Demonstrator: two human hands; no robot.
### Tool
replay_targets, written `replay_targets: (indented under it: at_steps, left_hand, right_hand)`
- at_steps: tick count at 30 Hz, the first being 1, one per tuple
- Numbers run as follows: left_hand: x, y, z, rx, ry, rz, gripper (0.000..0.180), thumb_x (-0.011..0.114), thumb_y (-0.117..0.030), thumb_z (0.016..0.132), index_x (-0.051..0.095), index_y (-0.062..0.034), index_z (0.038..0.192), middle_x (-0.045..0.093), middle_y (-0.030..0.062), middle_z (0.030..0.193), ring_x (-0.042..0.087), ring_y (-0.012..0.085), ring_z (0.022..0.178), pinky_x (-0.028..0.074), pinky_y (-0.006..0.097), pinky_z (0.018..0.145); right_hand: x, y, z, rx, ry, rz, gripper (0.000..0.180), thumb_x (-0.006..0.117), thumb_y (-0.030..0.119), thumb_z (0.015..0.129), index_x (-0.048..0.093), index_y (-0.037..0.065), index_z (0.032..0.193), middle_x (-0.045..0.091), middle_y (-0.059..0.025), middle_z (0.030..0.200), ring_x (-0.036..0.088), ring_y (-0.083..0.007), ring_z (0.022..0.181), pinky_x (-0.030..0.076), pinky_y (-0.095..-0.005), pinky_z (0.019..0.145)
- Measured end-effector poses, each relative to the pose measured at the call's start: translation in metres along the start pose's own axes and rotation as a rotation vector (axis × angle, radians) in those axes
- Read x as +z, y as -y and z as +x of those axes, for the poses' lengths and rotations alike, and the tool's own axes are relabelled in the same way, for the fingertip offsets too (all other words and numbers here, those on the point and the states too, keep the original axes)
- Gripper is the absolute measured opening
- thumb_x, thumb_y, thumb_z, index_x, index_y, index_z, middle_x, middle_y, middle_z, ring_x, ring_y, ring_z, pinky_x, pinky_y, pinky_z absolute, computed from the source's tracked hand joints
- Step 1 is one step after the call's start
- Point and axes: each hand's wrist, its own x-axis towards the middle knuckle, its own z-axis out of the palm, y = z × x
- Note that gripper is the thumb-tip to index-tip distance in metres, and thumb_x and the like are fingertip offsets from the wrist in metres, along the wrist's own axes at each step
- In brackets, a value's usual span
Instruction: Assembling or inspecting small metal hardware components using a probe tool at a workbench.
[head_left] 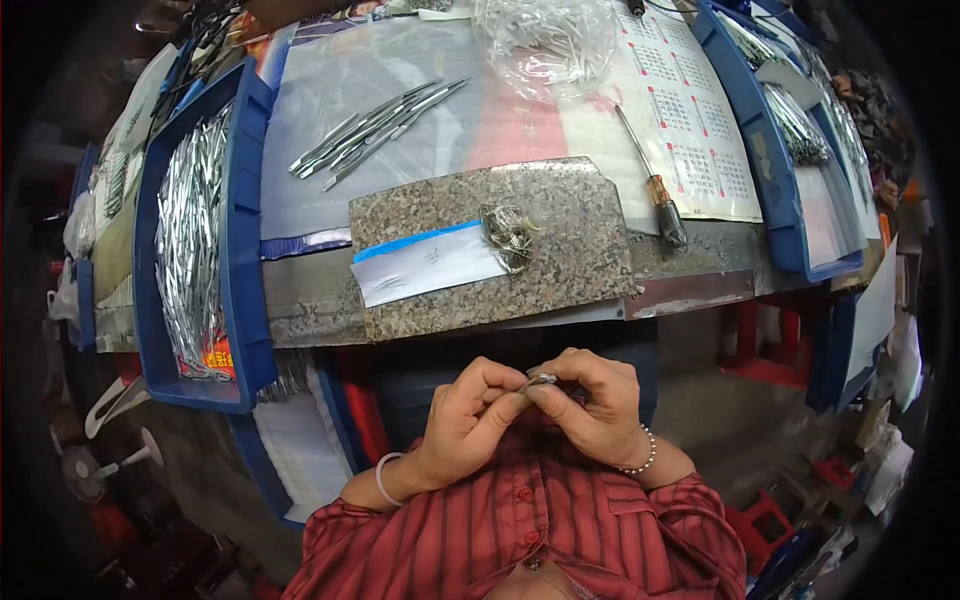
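Observation:
Close in front of my chest, my left hand (470, 408) and my right hand (597, 402) meet with their fingertips pinched together. Between them shows the end of a small shiny metal part (542, 380); most of it is covered by the fingers, so its kind is unclear. Just beyond the hands, a speckled granite slab (580, 195) lies at the table's near edge. On it rest a white paper strip with a blue edge (435, 264) and, touching its right end, a small heap of tiny metal pieces (509, 238).
Slim silver metal strips (370, 130) lie loose behind the slab. A blue bin (247, 250) full of similar strips stands at left, another blue bin (790, 215) at right. A screwdriver (655, 190) lies right of the slab, and a clear plastic bag of parts (548, 45) sits at the back.

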Motion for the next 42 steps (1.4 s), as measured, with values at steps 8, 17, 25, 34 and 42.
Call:
replay_targets:
  at_steps: [8, 17, 25, 34, 42]
  left_hand:
    - [0.003, -0.014, 0.007, 0.108, 0.113, 0.165, 0.01, 0.06, -0.008, 0.09, 0.053, 0.0004, 0.091, 0.065, 0.0032, 0.068, 0.055, 0.0032, 0.059, 0.04, 0.018, 0.052]
    - [0.0, -0.001, 0.014, -0.288, 0.244, -0.238, 0.012, 0.056, -0.009, 0.093, 0.047, -0.0016, 0.093, 0.066, 0.0074, 0.08, 0.058, 0.0055, 0.069, 0.04, 0.018, 0.055]
    - [-0.002, -0.008, 0.03, -0.469, 0.276, -0.46, 0.011, 0.056, -0.008, 0.092, 0.048, -0.0011, 0.094, 0.066, 0.0114, 0.086, 0.065, 0.0147, 0.079, 0.053, 0.026, 0.066]
    - [-0.003, -0.011, 0.034, -0.515, 0.335, -0.548, 0.017, 0.051, -0.018, 0.097, 0.051, -0.0016, 0.098, 0.065, 0.0121, 0.092, 0.066, 0.0184, 0.082, 0.056, 0.029, 0.071]
    - [-0.007, -0.006, 0.032, -0.528, 0.357, -0.642, 0.017, 0.055, -0.018, 0.094, 0.055, -0.0007, 0.097, 0.067, 0.0133, 0.093, 0.067, 0.0201, 0.081, 0.056, 0.029, 0.071]
  right_hand:
    - [-0.002, -0.001, -0.007, 0.006, -0.037, -0.007, 0.011, 0.069, 0.005, 0.081, 0.062, -0.001, 0.086, 0.065, -0.0087, 0.075, 0.059, -0.0108, 0.061, 0.045, -0.022, 0.053]
    - [-0.006, -0.013, -0.002, 0.446, 0.048, 0.34, 0.013, 0.063, 0.009, 0.087, 0.057, 0.0, 0.081, 0.061, -0.0015, 0.069, 0.057, -0.0036, 0.06, 0.045, -0.0185, 0.05]
    - [-0.01, -0.012, 0.012, 0.631, 0.002, 0.509, 0.017, 0.065, 0.012, 0.087, 0.054, 0.005, 0.076, 0.055, 0.001, 0.062, 0.046, -0.002, 0.049, 0.034, -0.0174, 0.042]
    - [-0.014, -0.007, 0.013, 0.658, -0.028, 0.521, 0.019, 0.065, 0.013, 0.087, 0.054, 0.006, 0.074, 0.053, 0.0009, 0.057, 0.041, -0.0016, 0.043, 0.029, -0.0175, 0.038]
    - [-0.011, -0.006, 0.008, 0.625, -0.036, 0.618, 0.018, 0.064, 0.012, 0.088, 0.054, 0.006, 0.075, 0.053, 0.0006, 0.057, 0.039, -0.002, 0.039, 0.027, -0.0175, 0.036]
